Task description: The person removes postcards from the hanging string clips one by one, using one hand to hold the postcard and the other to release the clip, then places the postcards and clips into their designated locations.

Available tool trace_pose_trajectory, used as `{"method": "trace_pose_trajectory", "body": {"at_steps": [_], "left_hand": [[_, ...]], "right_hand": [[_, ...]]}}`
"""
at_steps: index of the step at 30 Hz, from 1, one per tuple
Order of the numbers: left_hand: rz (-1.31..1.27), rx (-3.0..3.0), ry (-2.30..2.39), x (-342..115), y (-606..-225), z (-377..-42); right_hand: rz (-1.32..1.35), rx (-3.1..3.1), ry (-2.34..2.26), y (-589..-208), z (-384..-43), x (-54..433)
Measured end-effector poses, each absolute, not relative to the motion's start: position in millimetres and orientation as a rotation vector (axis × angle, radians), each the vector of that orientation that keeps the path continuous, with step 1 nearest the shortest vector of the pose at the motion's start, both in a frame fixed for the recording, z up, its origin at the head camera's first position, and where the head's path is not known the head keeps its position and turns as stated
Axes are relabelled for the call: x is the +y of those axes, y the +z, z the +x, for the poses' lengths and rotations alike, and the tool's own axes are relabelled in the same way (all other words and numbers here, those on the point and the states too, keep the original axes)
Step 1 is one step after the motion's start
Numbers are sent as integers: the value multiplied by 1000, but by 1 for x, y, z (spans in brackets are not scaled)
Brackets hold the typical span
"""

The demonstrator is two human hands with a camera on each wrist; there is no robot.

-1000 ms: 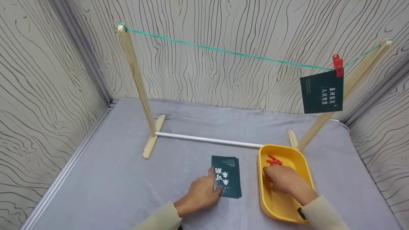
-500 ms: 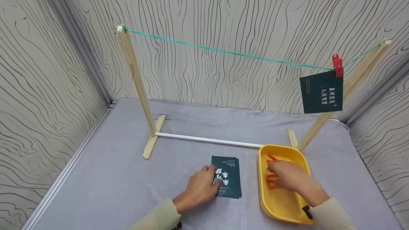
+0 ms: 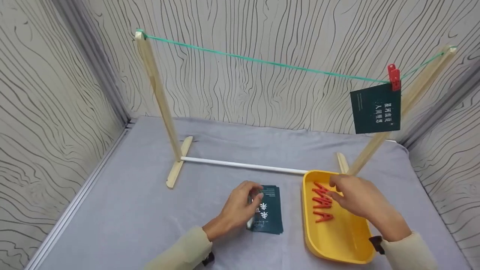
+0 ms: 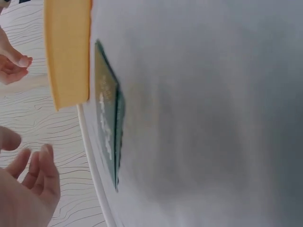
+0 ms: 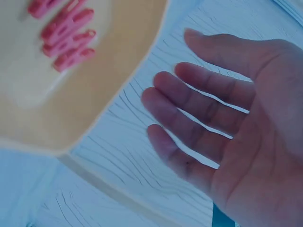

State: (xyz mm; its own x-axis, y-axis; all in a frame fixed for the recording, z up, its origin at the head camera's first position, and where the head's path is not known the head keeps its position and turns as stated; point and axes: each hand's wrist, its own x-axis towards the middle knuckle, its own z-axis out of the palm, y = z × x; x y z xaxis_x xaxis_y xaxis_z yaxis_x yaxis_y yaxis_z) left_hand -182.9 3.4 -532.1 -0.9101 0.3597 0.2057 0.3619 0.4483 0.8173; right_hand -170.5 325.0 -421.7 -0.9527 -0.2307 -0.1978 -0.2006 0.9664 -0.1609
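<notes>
My left hand (image 3: 237,206) hovers over the left side of a small stack of dark green cards (image 3: 273,217) with white lettering. Its fingers are loosely bent and grasp nothing; the left wrist view shows a gap between this hand (image 4: 31,194) and the cards (image 4: 106,113). Above the right part of a yellow tray (image 3: 345,240) is my right hand (image 3: 362,197). The right wrist view has its fingers (image 5: 199,99) relaxed and spread, with nothing in them. Several red clothespins (image 3: 323,217) lie in a column on the tray floor.
Behind stands a wooden frame with a left post (image 3: 159,97), a right post (image 3: 422,84) and a white bottom rod (image 3: 243,165). On its green string (image 3: 262,62), a red clothespin (image 3: 393,77) holds a tilted green card (image 3: 371,108) near the right post.
My right hand has risen and moved right from the clothespins, which now lie spread in a column. The left hand has lifted off the cards.
</notes>
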Motion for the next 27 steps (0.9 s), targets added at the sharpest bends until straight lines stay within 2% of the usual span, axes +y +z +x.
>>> {"method": "trace_pose_trajectory", "body": {"at_steps": [6, 15, 27], "left_hand": [[-625, -2466, -1686, 10, -522, -193], [-736, -2363, -1615, 24, -501, -206], [-789, -2307, -1582, 42, -487, -218]], "right_hand": [[-386, 3099, -301, -401, -162, 339], [-530, 3478, -349, -375, -152, 366], [-570, 3658, -353, -354, -147, 384]]}}
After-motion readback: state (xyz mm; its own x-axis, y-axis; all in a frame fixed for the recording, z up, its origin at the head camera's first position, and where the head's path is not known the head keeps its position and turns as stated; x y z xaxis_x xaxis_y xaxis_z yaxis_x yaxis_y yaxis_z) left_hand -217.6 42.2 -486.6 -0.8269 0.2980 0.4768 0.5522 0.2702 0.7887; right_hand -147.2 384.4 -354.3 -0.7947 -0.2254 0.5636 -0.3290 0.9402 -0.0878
